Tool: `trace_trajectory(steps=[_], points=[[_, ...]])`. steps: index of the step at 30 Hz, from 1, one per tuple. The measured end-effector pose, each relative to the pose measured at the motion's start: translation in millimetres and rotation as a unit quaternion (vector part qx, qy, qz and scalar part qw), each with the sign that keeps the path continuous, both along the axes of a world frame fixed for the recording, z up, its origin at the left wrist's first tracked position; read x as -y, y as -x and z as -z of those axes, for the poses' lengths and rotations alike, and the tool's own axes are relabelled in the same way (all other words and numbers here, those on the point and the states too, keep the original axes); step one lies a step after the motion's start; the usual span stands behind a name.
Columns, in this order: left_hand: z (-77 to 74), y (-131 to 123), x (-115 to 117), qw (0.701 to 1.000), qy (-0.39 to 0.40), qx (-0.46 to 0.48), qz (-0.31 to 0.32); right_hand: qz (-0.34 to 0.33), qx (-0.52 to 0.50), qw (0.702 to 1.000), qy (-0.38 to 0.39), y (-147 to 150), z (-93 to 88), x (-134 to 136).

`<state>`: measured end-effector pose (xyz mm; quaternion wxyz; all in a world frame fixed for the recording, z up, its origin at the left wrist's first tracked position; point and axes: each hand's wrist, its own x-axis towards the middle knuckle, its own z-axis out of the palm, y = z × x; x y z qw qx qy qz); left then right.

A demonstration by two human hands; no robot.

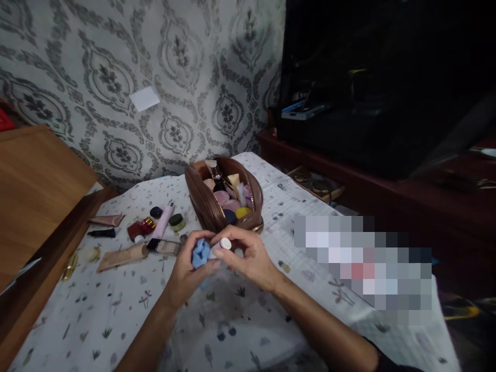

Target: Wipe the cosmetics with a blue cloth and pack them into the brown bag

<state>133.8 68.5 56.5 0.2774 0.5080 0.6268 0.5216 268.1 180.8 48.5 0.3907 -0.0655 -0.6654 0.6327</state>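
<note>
My left hand (186, 271) is closed round a crumpled blue cloth (200, 252). My right hand (248, 256) pinches a small white-capped container (225, 244) against that cloth. Both hands hover over a white patterned tablecloth (116, 320). Just behind them stands an open brown cosmetics bag (205, 199), filled with several round compacts and small bottles.
Several cosmetics lie left of the bag: a pink tube (165, 219), a beige tube (122, 257), a red item (140, 228), a black pencil (101, 233), small jars (177, 221). A wooden board (34, 191) stands at the left. Dark furniture (387, 170) is at the right.
</note>
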Motion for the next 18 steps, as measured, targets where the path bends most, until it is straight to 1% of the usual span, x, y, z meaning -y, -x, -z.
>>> trace_trajectory(steps=[4, 7, 11, 13, 16, 18], points=[[1.1, -2, -1, 1.000, 0.018, 0.017, -0.001, 0.032, 0.004, 0.999, -0.019, -1, 0.8, 1], [1.5, -3, -1, 0.999, 0.023, 0.033, 0.019, 0.064, -0.005, 0.998, -0.025, -3, -0.3, 0], [5.6, -2, 2, 0.996, 0.015, 0.063, 0.069, 0.133, -0.032, 0.991, 0.008, -10, -2.3, -4], [6.7, -4, 2, 0.995, 0.015, 0.073, 0.074, 0.163, -0.038, 0.986, 0.021, -14, -2.2, -7], [4.2, -11, -2, 0.994, 0.032, 0.047, 0.098, 0.183, -0.024, 0.983, 0.015, -18, -0.2, -8], [1.4, -15, -5, 0.992, 0.036, 0.024, 0.115, 0.178, -0.012, 0.984, 0.010, -19, 2.5, -8]])
